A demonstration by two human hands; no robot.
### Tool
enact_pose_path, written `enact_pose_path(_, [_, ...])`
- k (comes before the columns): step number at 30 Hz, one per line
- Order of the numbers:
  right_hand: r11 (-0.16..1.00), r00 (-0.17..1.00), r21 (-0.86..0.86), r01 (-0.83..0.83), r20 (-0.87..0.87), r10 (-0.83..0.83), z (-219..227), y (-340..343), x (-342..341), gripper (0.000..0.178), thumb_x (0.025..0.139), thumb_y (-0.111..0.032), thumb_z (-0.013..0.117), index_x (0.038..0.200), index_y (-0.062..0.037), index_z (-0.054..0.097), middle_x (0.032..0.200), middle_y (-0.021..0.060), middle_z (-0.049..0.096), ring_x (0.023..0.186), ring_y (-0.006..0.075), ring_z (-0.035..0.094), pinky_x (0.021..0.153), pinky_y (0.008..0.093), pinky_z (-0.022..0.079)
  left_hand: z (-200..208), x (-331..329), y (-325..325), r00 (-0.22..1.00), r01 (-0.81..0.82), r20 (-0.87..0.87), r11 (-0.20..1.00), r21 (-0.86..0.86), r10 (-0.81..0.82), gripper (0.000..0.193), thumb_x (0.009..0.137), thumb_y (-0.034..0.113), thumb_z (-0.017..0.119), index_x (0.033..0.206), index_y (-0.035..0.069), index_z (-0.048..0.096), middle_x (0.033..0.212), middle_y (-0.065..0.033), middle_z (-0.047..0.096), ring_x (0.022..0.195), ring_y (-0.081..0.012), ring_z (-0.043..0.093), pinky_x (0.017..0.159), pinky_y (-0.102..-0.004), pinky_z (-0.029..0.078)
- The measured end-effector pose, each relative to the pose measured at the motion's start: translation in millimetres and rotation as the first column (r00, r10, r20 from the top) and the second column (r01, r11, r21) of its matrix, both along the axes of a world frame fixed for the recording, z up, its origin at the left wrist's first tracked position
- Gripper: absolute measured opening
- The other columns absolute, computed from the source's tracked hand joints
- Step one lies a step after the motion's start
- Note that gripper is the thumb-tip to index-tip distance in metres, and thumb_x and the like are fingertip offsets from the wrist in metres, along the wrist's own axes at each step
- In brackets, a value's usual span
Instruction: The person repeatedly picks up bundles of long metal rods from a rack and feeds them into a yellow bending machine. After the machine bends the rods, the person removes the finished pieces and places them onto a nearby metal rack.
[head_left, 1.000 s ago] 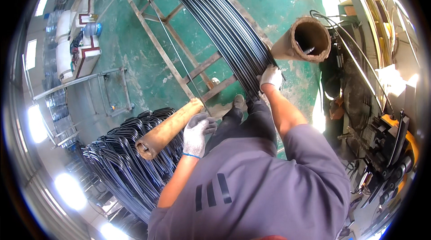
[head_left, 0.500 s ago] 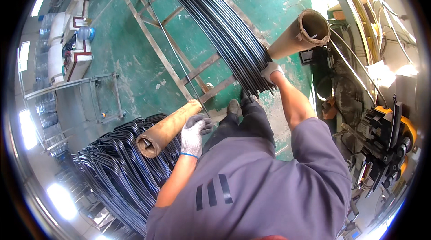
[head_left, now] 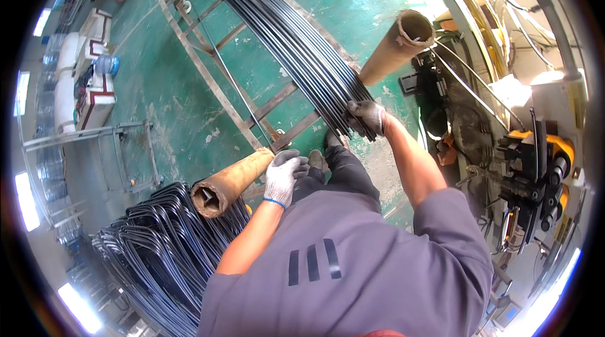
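Observation:
My right hand [head_left: 368, 116], in a grey-palmed work glove, closes round the near ends of a long bundle of dark metal rods [head_left: 290, 44]. My left hand [head_left: 285, 176], in a white and grey glove with a blue cuff edge, is raised with its fingers curled beside a thick cardboard tube [head_left: 230, 182]. Whatever it may hold is hidden. A single thin rod [head_left: 234, 78] runs down to the tube's far end near that hand. The bundle lies slantwise over a metal frame [head_left: 205, 69].
Many bent black tubes [head_left: 170, 236] are stacked at the left under the cardboard tube. Another cardboard tube [head_left: 394, 53] stands upright right of the bundle. A machine with yellow parts [head_left: 545, 173] is at the right. White boxes [head_left: 97, 100] sit far left.
My right hand has shifted from the bundle's right edge onto its near ends, fingers now over the rods. My left hand has curled its fingers more. The view has turned slightly.

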State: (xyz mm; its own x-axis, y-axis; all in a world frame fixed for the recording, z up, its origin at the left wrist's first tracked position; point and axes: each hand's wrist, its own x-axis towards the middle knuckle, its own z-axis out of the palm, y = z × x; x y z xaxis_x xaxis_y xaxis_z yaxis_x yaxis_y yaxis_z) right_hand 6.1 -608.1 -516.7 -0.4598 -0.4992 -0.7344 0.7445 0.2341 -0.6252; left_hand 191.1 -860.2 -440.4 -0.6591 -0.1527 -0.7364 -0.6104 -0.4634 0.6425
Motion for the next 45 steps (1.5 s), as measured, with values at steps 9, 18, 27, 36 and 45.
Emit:
enact_pose_path(9, [0.601, 0.934, 0.769, -0.216, -0.016, 0.357, 138, 61, 216, 0.05, 0.083, -0.047, 0.067, 0.097, 0.001, 0.07, 0.085, 0.0246, 0.068, 0.085, 0.0398, 0.067, 0.079, 0.0444, 0.052, -67, -94, 32, 0.999, 0.026, -0.041, 0.802, 0.597, -0.002, 0.029, 0.099, 0.027, 0.052, 0.109, -0.001, 0.055, 0.098, -0.0168, 0.063, 0.089, -0.0362, 0.063, 0.085, -0.0486, 0.052])
enact_pose_path(18, [-0.07, 0.949, 0.982, 0.174, -0.148, 0.277, 104, 153, 490, 0.018, 0.067, -0.026, 0.074, 0.071, -0.0096, 0.067, 0.064, 0.0147, 0.065, 0.063, 0.0366, 0.065, 0.062, 0.0479, 0.053, -57, -89, 104, 0.99, -0.085, 0.143, 0.769, 0.634, -0.008, 0.022, 0.098, 0.014, 0.048, 0.084, -0.002, 0.057, 0.076, -0.0122, 0.057, 0.071, -0.027, 0.057, 0.073, -0.0444, 0.051])
enact_pose_path(27, [-0.569, 0.937, 0.775, 0.274, -0.348, -0.023, 117, 325, 608, 0.015, 0.074, -0.006, 0.062, 0.089, -0.0055, 0.065, 0.089, 0.0188, 0.067, 0.092, 0.0376, 0.063, 0.089, 0.0464, 0.046, 55, -164, 168, 0.973, 0.18, -0.222, 0.814, 0.552, -0.065, 0.014, 0.094, 0.013, 0.058, 0.094, -0.001, 0.059, 0.077, -0.0078, 0.056, 0.07, -0.0219, 0.055, 0.074, -0.0392, 0.05])
enact_pose_path(36, [-0.615, -0.515, -0.532, 0.582, 0.344, -0.785, 138, 313, 348, 0.039, 0.088, -0.01, 0.049, 0.121, 0.0088, 0.056, 0.116, 0.0199, 0.059, 0.113, 0.0336, 0.053, 0.114, 0.0512, 0.031, 116, -131, 361, 0.862, 0.464, -0.451, 0.716, 0.522, -0.23, 0.011, 0.099, 0.016, 0.057, 0.107, 0.008, 0.059, 0.085, -0.0047, 0.062, 0.076, -0.0211, 0.056, 0.09, -0.0445, 0.046])
enact_pose_path(45, [-0.664, -0.656, -0.54, 0.517, 0.248, -0.713, 139, 443, 303, 0.013, 0.089, -0.005, 0.064, 0.102, -0.0026, 0.063, 0.098, 0.0107, 0.068, 0.099, 0.0278, 0.066, 0.098, 0.0445, 0.053, 172, -257, 415, 0.676, 0.662, -0.714, 0.576, 0.48, -0.183, 0.027, 0.096, 0.004, 0.054, 0.118, -0.011, 0.054, 0.101, -0.0191, 0.064, 0.099, -0.0305, 0.061, 0.108, -0.0497, 0.041])
